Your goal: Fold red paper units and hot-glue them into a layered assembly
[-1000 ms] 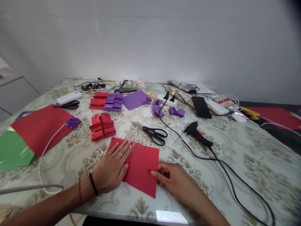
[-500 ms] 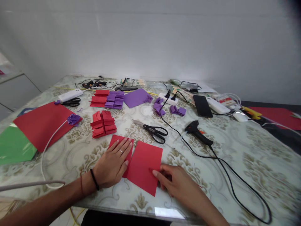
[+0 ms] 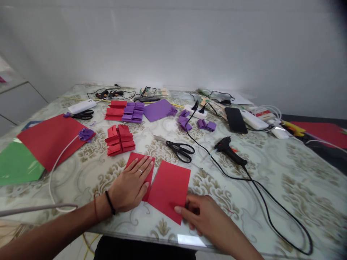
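Observation:
Flat on the table, my left hand (image 3: 132,184) presses down a piece of red paper (image 3: 132,157), its fingers stretched out together. My right hand (image 3: 199,213) pinches the right edge of a larger red paper panel (image 3: 169,189) between thumb and fingers. A narrow gap shows between the two red pieces at the top, and they come close at the bottom; whether they join there I cannot tell. Black-handled scissors (image 3: 180,150) lie just beyond the papers, blades slightly apart. Folded red paper pieces (image 3: 120,140) sit beyond my left hand.
A black glue gun (image 3: 230,151) lies to the right, its cord looping toward the front edge. Folded purple pieces (image 3: 133,112), a purple sheet (image 3: 157,110), a power strip (image 3: 195,112) and a phone (image 3: 235,120) stand farther back. Red (image 3: 54,139) and green sheets (image 3: 20,164) lie left.
The right red panel has shifted slightly right in my right hand, and the gap at the top looks a little wider. My left hand stays on its piece. The view has shifted slightly.

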`<state>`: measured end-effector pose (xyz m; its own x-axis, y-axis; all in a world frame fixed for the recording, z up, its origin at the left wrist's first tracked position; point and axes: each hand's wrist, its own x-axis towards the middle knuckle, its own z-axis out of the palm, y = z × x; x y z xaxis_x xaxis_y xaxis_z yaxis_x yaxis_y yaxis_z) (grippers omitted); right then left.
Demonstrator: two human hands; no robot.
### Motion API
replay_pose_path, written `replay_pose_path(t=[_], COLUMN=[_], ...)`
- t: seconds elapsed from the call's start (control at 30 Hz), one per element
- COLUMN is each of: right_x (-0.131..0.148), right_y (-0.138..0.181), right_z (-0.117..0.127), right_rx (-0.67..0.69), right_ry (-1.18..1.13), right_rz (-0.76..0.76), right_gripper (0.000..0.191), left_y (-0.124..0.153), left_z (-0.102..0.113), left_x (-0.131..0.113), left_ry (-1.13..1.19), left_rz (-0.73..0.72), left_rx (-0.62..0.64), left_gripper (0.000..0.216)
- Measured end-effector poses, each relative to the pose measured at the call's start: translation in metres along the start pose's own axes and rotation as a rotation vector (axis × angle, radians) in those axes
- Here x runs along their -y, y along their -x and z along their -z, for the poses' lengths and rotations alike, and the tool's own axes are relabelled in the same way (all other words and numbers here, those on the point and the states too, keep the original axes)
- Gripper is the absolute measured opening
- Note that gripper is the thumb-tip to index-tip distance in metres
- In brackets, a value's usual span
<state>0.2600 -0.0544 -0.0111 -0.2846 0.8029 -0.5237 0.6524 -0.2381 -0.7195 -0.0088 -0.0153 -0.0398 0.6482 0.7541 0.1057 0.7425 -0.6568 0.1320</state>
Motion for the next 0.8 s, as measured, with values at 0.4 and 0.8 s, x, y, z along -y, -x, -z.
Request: replay_pose_path(t=[0.4, 0.8], right_x=[-0.007, -0.021], right_y=[0.003, 0.007], right_z=[-0.003, 0.01], right_rx=[-0.002, -0.008], right_ry=[0.072, -0.111], right_rz=[-0.052, 0.081], right_gripper=[0.032, 0.032], left_y=[-0.001, 0.013], left_z=[0.002, 0.01], left_x=[-0.001, 0.002], left_ry=[-0.019, 0.113], left_rz=[0.008, 0.004], left_rx=[0.01, 0.023], left_gripper=[0.067, 0.073])
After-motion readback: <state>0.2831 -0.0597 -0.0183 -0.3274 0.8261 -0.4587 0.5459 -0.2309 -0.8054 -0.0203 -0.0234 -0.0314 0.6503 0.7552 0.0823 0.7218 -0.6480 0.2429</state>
